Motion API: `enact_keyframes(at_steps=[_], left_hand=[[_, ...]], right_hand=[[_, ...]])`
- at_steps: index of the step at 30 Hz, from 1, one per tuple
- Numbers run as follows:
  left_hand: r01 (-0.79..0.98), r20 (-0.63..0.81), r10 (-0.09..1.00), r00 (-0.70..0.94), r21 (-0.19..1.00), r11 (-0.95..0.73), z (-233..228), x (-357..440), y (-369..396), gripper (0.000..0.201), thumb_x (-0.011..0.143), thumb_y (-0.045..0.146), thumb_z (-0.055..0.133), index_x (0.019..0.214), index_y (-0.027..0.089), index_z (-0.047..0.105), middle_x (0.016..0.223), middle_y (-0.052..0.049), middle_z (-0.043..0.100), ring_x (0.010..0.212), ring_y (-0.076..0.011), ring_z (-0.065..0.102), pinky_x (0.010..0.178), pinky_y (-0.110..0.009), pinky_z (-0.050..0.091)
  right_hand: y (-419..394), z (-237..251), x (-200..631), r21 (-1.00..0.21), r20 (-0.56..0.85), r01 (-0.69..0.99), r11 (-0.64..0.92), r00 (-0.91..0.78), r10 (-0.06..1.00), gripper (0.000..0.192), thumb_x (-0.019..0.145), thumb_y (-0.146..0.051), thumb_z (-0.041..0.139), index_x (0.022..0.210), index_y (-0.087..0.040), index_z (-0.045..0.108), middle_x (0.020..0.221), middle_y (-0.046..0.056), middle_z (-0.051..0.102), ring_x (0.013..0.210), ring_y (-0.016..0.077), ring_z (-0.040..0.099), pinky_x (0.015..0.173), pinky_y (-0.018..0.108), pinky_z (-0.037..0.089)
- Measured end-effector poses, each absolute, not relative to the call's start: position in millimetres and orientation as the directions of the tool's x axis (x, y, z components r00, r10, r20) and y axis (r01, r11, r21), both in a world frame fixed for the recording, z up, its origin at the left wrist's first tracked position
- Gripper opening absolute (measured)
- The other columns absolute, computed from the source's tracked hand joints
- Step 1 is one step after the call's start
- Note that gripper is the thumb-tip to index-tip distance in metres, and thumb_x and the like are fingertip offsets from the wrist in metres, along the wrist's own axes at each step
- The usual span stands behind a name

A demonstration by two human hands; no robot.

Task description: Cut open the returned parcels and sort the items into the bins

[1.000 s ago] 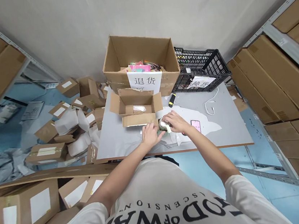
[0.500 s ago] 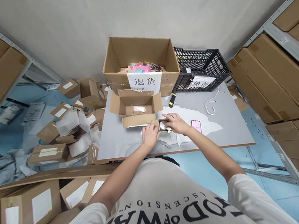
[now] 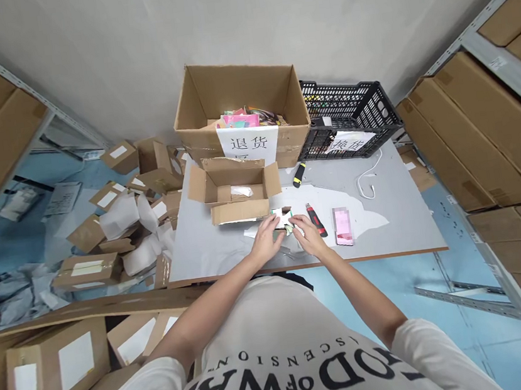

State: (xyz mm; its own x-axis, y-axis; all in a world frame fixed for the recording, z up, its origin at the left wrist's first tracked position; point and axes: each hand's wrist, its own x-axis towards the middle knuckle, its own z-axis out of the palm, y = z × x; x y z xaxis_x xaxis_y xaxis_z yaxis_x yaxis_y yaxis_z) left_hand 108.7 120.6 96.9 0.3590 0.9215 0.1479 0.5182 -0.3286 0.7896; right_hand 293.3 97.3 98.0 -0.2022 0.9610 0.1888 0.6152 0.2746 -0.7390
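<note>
A small box (image 3: 283,218) with white faces and green edges is between my hands near the table's front edge. My left hand (image 3: 265,244) grips its left side, thumb and fingers closed on it. From the right, my right hand (image 3: 308,235) pinches the box's edge with thumb and fingertips. Its top looks partly raised, with a dark gap at the back; what is inside is hidden. Just behind and to the left stands an open cardboard box (image 3: 240,211) with a white packet (image 3: 241,191) inside. A red-and-black utility knife (image 3: 317,220) lies right of my right hand.
At the back stand a large labelled cardboard box (image 3: 190,141) holding colourful packets and a black plastic crate (image 3: 377,118). A yellow-and-black knife (image 3: 299,175), a phone (image 3: 342,226) and a white cable (image 3: 361,186) lie on the table (image 3: 407,227). Cartons (image 3: 84,270) crowd the left.
My right hand has drawn in and down, uncovering the red-and-black knife. The small box's top, where a round whitish thing showed inside, now shows white and green surfaces.
</note>
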Motion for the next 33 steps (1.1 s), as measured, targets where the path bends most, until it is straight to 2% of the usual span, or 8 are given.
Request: enact_keyframes(at_steps=[4, 8, 14, 20, 25, 28, 31, 33], left_hand=[[0.571, 0.162, 0.901, 0.403, 0.725, -0.386, 97.9, 109.1, 122.2, 0.041, 0.083, 0.030, 0.054, 0.122, 0.019, 0.052, 0.131, -0.012, 0.049, 0.124, -0.0251, 0.044, 0.103, -0.044, 0.038], [0.614, 0.168, 0.874, 0.456, 0.651, -0.446, 100.7, 112.0, 124.0, 0.039, 0.080, 0.034, 0.058, 0.116, 0.018, 0.057, 0.127, -0.012, 0.052, 0.121, -0.0264, 0.045, 0.101, -0.043, 0.038], [0.681, 0.128, 0.890, 0.438, 0.599, -0.422, 103.0, 115.2, 127.8, 0.033, 0.085, 0.045, 0.053, 0.108, 0.023, 0.062, 0.118, -0.008, 0.056, 0.115, -0.0249, 0.047, 0.096, -0.041, 0.038], [0.695, 0.133, 0.880, 0.456, 0.565, -0.446, 103.4, 117.6, 126.7, 0.027, 0.085, 0.038, 0.055, 0.107, 0.025, 0.062, 0.114, -0.007, 0.057, 0.112, -0.0235, 0.047, 0.095, -0.040, 0.036], [0.740, 0.103, 0.929, 0.355, 0.576, -0.347, 108.0, 125.4, 127.8, 0.023, 0.084, 0.038, 0.053, 0.098, 0.024, 0.065, 0.108, -0.006, 0.060, 0.107, -0.0237, 0.049, 0.093, -0.041, 0.034], [0.746, 0.073, 0.947, 0.312, 0.599, -0.292, 110.5, 130.4, 130.0, 0.021, 0.082, 0.039, 0.055, 0.094, 0.024, 0.064, 0.105, -0.006, 0.061, 0.105, -0.0244, 0.051, 0.090, -0.041, 0.034], [0.748, 0.053, 0.966, 0.254, 0.622, -0.231, 111.6, 134.3, 132.2, 0.018, 0.079, 0.035, 0.057, 0.093, 0.024, 0.060, 0.102, -0.005, 0.062, 0.104, -0.0244, 0.051, 0.087, -0.040, 0.035], [0.745, 0.044, 0.973, 0.227, 0.636, -0.203, 111.5, 135.7, 133.5, 0.020, 0.078, 0.034, 0.058, 0.094, 0.023, 0.057, 0.101, -0.004, 0.061, 0.103, -0.0241, 0.052, 0.085, -0.039, 0.036]], right_hand=[[104.0, 101.7, 306.7, -0.647, 0.174, 0.650, 0.398, -0.383, 0.907, 0.049, 0.083, -0.041, 0.057, 0.128, -0.020, 0.051, 0.119, 0.014, 0.049, 0.114, 0.0275, 0.048, 0.095, 0.047, 0.044], [114.5, 99.6, 311.9, -0.579, 0.147, 0.692, 0.431, -0.431, 0.890, 0.037, 0.087, -0.038, 0.051, 0.121, -0.022, 0.058, 0.109, 0.013, 0.053, 0.105, 0.0269, 0.053, 0.089, 0.047, 0.047], [130.5, 98.6, 315.4, -0.731, 0.095, 0.608, 0.310, -0.359, 0.928, 0.032, 0.083, -0.039, 0.059, 0.110, -0.023, 0.066, 0.098, 0.008, 0.056, 0.092, 0.0216, 0.059, 0.083, 0.040, 0.050], [139.8, 99.1, 319.7, -0.836, -0.011, 0.525, 0.155, -0.300, 0.954, 0.028, 0.079, -0.042, 0.062, 0.097, -0.020, 0.063, 0.087, 0.004, 0.061, 0.072, 0.0149, 0.059, 0.070, 0.033, 0.051], [144.1, 96.7, 313.9, -0.848, -0.060, 0.528, 0.048, -0.185, 0.981, 0.047, 0.076, -0.037, 0.064, 0.116, -0.022, 0.048, 0.082, -0.002, 0.057, 0.062, 0.0124, 0.056, 0.062, 0.030, 0.051], [143.9, 96.9, 313.2, -0.824, -0.007, 0.551, 0.129, -0.239, 0.971, 0.050, 0.079, -0.032, 0.061, 0.126, -0.022, 0.046, 0.098, 0.005, 0.055, 0.070, 0.0137, 0.058, 0.066, 0.033, 0.053], [141.7, 98.2, 313.8, -0.739, 0.099, 0.617, 0.272, -0.300, 0.949, 0.034, 0.084, -0.030, 0.055, 0.118, -0.023, 0.057, 0.114, 0.011, 0.053, 0.100, 0.0223, 0.057, 0.084, 0.042, 0.051], [139.6, 98.9, 313.9, -0.668, 0.149, 0.651, 0.360, -0.357, 0.922, 0.031, 0.089, -0.027, 0.048, 0.117, -0.023, 0.058, 0.128, 0.012, 0.049, 0.122, 0.0254, 0.046, 0.098, 0.047, 0.042]])
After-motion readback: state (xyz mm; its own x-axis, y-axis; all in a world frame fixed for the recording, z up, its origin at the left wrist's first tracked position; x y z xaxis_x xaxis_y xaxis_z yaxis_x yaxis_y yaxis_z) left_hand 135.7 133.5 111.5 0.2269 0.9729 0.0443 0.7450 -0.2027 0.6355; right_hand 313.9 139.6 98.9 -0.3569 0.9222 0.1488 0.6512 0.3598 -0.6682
